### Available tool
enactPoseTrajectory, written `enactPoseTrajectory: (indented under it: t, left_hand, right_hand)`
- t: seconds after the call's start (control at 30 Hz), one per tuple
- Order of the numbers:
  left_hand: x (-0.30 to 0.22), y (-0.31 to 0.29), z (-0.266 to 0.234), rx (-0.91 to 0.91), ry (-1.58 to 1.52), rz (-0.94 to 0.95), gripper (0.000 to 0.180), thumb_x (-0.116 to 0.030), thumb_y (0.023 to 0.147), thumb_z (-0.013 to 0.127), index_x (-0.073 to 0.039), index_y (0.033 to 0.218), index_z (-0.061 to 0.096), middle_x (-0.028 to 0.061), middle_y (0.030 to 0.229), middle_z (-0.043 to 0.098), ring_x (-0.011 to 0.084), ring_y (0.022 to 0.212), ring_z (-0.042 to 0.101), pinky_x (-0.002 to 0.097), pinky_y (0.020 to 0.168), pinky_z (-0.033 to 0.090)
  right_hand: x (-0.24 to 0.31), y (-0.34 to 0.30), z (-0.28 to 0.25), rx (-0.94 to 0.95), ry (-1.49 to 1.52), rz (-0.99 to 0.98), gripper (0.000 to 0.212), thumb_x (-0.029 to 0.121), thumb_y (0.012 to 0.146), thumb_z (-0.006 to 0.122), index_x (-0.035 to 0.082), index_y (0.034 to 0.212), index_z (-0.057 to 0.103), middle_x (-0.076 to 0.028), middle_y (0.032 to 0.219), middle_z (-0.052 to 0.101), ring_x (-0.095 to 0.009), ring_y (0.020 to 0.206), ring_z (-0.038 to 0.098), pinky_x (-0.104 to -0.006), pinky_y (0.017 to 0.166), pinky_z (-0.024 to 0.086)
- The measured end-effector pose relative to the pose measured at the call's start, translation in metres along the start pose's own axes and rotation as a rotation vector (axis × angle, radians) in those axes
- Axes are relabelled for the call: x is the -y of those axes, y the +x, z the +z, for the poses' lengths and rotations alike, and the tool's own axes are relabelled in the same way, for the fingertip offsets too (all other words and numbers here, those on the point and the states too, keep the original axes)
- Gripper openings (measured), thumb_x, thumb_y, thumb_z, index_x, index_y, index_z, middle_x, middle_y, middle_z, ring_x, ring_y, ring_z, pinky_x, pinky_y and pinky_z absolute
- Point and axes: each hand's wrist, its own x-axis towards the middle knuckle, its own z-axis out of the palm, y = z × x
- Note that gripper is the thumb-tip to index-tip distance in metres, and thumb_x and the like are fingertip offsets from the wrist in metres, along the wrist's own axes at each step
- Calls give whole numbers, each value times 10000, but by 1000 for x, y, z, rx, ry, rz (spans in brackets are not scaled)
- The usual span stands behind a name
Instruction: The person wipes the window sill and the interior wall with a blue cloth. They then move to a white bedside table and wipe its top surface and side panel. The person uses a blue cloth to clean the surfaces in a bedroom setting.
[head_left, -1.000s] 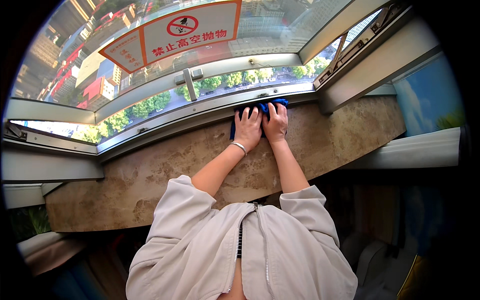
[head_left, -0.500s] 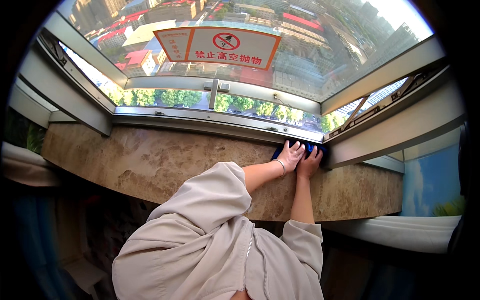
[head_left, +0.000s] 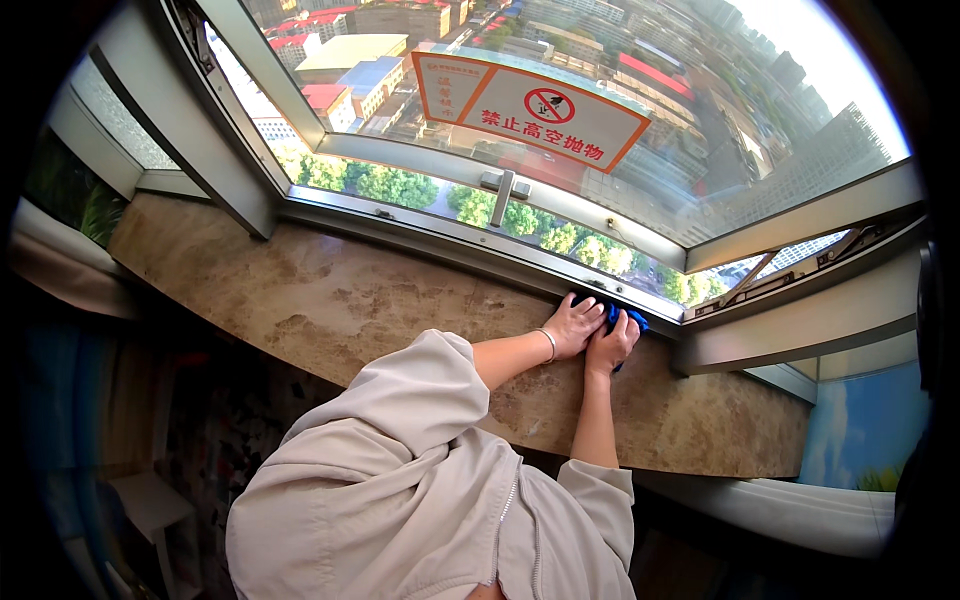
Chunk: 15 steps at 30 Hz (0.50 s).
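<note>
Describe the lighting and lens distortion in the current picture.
Head view: the sky at upper right is blown nearly white; head view: the fisheye bows the orange-bordered sign; head view: below the brown sill, dark shadow swallows much detail.

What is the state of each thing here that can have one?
Blue cloth: bunched, partly hidden.
Left hand: on the cloth, fingers bent.
Right hand: on the cloth, fingers bent.
Window: open, lower edge swung outward.
Sign: fixed to the window.
Handle: pointing down.
Sleeves: pushed up.
</note>
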Motion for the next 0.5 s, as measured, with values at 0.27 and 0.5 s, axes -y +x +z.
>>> enactPoseTrajectory:
  t: [0.27,0.5]
  left_hand:
    - [73,-62,-59,-76,47,-58,425,-302,725,602,-104,1098,560,41,1168,477,212,1141,392,454,943,313]
    - [137,-115,-103,-82,14,-107,497,-320,700,631,-95,1135,545,59,1165,467,232,1148,395,447,971,299]
  right_hand:
    - [97,-25,25,41,66,-103,315,114,729,588,26,1032,591,-159,989,523,-360,943,491,-452,796,435]
    - [179,-42,46,98,116,-212,344,87,694,594,20,1031,575,-157,955,512,-364,919,488,-449,784,433]
